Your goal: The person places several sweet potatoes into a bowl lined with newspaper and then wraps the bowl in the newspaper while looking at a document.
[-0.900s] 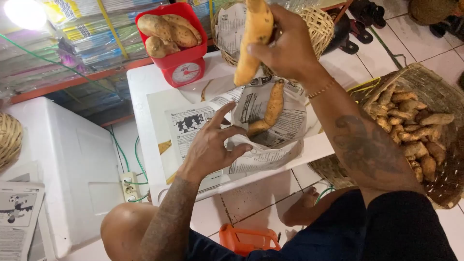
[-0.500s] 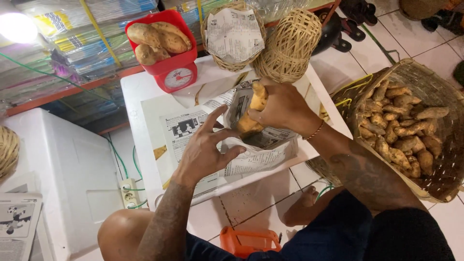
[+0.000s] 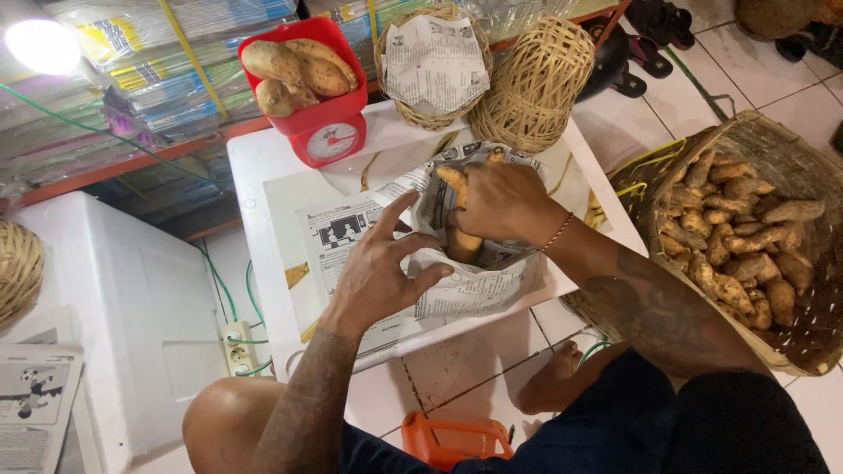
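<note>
My right hand (image 3: 500, 204) grips an orange sweet potato (image 3: 457, 186) and holds it down inside a newspaper-lined basket (image 3: 492, 281) on the white table (image 3: 263, 184). A second sweet potato (image 3: 463, 242) lies under it in the paper. My left hand (image 3: 378, 268) rests on the newspaper at the basket's left edge, fingers spread, pressing the paper down.
A red kitchen scale (image 3: 320, 123) with several sweet potatoes stands at the table's back. Behind it are a paper-lined wicker basket (image 3: 435, 61) and an overturned one (image 3: 536, 83). A big woven basket (image 3: 764, 228) of sweet potatoes sits on the floor, right. White box (image 3: 105, 333) left.
My right hand came down from high above the table with the sweet potato and put it into the newspaper-lined basket. The left hand stayed on the paper.
</note>
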